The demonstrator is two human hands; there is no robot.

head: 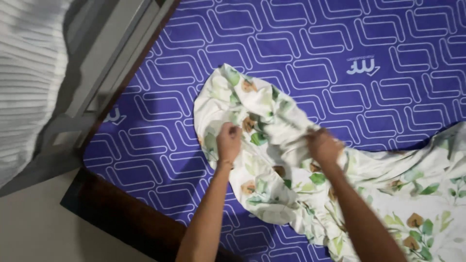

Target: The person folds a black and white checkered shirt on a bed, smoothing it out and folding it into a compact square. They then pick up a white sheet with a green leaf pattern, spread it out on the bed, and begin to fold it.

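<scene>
A white bedsheet (272,194) printed with green leaves and brown flowers lies bunched on a purple mattress (301,53) with a white line pattern. My left hand (228,142) is closed on a fold of the sheet near its left side. My right hand (323,145) grips a gathered ridge of the same sheet a little to the right. Both forearms reach in from the bottom edge. The sheet trails off toward the lower right corner.
A dark wooden bed frame (121,213) borders the mattress at the lower left. Beyond it are a pale floor (34,228), a grey rail or door frame (97,82) and a white pleated curtain (24,73) at the far left.
</scene>
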